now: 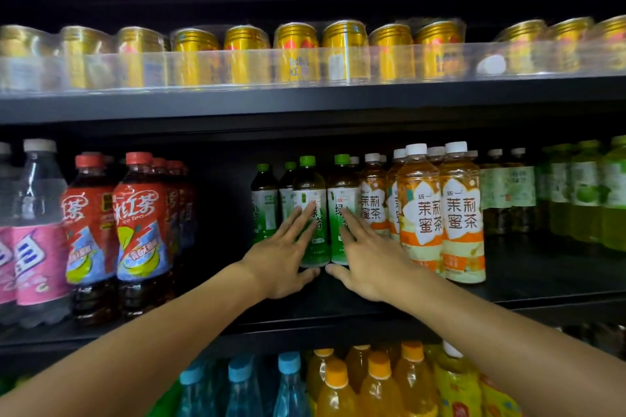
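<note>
Green caps, dark brown necks and green-and-white labels on the green teas [309, 181]. White caps, amber fill and white, orange and pale green labels on the jasmine teas [462, 213]. Red caps and red-and-blue labels on the iced teas [142, 213]. Pink label on the clear bottle [37, 247]. Gold cans [342, 44]. Black shelf [305, 101].

Green bottle [310, 186]: "绿茶"; red bottle [142, 213]: "Ice Tea"; orange bottle [462, 213]: "茉莉蜜茶".

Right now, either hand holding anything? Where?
Nothing gripped: left hand flat on left green tea bottle, right hand on right green tea bottle, at the labels.
</note>
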Motion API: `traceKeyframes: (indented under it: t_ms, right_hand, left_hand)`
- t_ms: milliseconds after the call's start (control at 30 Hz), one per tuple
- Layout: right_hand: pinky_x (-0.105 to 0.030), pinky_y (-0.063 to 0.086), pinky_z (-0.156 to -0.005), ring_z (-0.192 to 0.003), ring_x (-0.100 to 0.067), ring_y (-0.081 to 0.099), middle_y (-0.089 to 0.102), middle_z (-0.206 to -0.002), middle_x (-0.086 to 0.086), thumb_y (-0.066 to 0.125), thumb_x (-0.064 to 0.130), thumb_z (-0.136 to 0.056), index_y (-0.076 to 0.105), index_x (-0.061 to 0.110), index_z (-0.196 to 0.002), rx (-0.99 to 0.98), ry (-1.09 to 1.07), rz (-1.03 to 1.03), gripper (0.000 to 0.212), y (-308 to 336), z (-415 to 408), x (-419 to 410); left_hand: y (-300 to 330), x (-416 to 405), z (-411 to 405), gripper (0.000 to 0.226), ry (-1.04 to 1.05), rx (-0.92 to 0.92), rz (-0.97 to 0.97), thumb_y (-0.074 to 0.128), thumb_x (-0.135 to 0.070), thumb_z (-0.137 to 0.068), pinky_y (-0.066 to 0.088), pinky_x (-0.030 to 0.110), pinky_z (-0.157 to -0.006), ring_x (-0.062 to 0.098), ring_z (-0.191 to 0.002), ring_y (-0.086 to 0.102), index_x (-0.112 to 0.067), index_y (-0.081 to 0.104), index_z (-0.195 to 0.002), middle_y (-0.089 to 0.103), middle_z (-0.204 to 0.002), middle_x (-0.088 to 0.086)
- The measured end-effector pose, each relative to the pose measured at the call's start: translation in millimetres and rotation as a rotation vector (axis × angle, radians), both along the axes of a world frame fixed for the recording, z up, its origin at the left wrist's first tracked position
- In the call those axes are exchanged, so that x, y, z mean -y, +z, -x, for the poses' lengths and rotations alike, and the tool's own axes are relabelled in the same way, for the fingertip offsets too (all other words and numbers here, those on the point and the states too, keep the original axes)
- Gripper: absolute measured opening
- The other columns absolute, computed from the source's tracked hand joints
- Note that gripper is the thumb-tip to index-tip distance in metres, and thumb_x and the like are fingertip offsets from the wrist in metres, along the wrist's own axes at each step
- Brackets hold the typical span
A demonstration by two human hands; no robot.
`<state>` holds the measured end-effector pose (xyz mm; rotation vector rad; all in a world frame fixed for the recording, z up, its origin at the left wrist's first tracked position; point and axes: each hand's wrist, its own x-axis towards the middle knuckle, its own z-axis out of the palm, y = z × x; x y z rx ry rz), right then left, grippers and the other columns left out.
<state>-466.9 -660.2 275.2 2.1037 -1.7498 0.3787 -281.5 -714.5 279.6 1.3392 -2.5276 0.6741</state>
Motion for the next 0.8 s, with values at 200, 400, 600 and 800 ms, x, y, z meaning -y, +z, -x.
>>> traceKeyframes:
  t_ms: [200, 400, 600, 800]
  right_hand:
    - [-0.046, 0.021, -0.122, -0.156, -0.022, 0.006, 0.001, -0.17, -0.002, 0.045, 0.061, -0.098, 0.025, 0.017, -0.159, 0.062, 0.101, -0.032, 0.078, 10, 7, -15]
    - [-0.038, 0.032, -0.117, -0.147, -0.01, 0.032, 0.033, -0.16, 0.015, 0.046, 0.06, -0.098, 0.036, 0.034, -0.153, 0.212, 0.427, 0.148, 0.062, 13, -2, -70]
    - [-0.026, 0.043, -0.103, -0.122, -0.002, 0.05, 0.051, -0.142, 0.021, 0.061, 0.05, -0.095, 0.05, 0.037, -0.142, 0.4, 0.84, -0.078, 0.05, -16, -77, -101]
    - [-0.03, 0.027, -0.12, -0.141, -0.007, 0.038, 0.047, -0.151, 0.011, 0.065, 0.05, -0.092, 0.049, 0.032, -0.145, 0.267, 1.022, -0.137, 0.059, -72, -216, -141]
  left_hand:
    - [1, -36, -11, 0.078, -0.072, -0.094, 0.034, 0.039, -0.06, -0.102, 0.024, 0.038, -0.126, 0.012, -0.157, -0.003, -0.026, 0.005, -0.163, -0.007, -0.171, -0.009]
    - [-5, -124, -64, 0.073, -0.007, -0.122, 0.112, 0.027, -0.071, -0.094, 0.026, 0.023, -0.118, 0.005, -0.149, 0.027, -0.032, 0.038, -0.155, 0.035, -0.161, -0.013]
    - [-21, -203, -136, 0.069, 0.149, 0.025, 0.091, 0.036, -0.064, -0.097, 0.031, 0.034, -0.12, 0.019, -0.145, 0.04, -0.022, 0.047, -0.15, 0.045, -0.156, 0.0]
    - [-75, -325, -267, 0.073, 0.381, -0.024, 0.031, 0.029, -0.07, -0.098, 0.022, 0.037, -0.125, 0.02, -0.151, 0.031, -0.025, 0.042, -0.154, 0.037, -0.162, 0.0]
